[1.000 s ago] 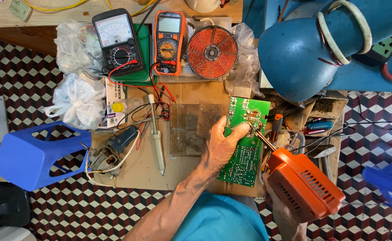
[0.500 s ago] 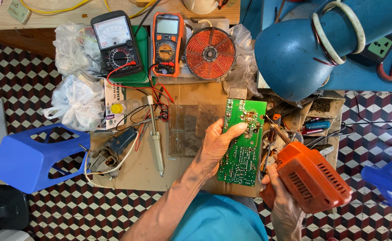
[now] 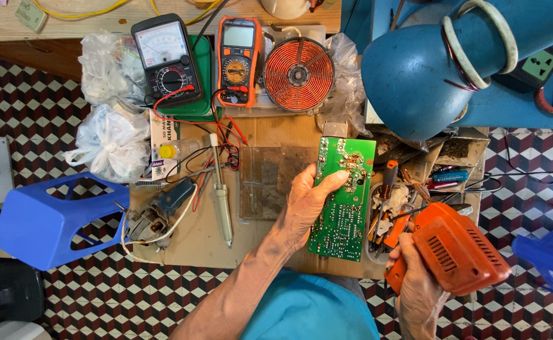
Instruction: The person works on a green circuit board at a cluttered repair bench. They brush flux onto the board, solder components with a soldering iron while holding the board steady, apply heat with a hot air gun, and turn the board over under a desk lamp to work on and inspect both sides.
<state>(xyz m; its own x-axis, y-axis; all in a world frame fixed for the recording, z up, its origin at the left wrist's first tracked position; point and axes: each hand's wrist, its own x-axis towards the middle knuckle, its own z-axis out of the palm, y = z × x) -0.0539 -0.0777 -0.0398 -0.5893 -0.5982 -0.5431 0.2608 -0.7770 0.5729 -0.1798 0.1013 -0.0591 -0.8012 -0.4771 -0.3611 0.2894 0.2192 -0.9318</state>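
My left hand [image 3: 307,200] grips a green circuit board [image 3: 342,217] by its left edge, solder side up, over the wooden worktop [image 3: 195,236]. My right hand [image 3: 415,286] holds an orange soldering gun [image 3: 456,252] by its handle, low at the right of the board and apart from it. The gun's tip points up-left toward a tray of small tools [image 3: 386,214].
A black analog meter [image 3: 166,60], an orange digital meter [image 3: 239,50] and a copper coil [image 3: 298,66] stand at the back. A desoldering pump [image 3: 221,192] lies left of the board. A blue lamp shade [image 3: 415,75] hangs at upper right; blue stools [image 3: 44,217] flank the bench.
The soldering gun has drawn back to the right and down, away from the board. The board has shifted slightly in my left hand.
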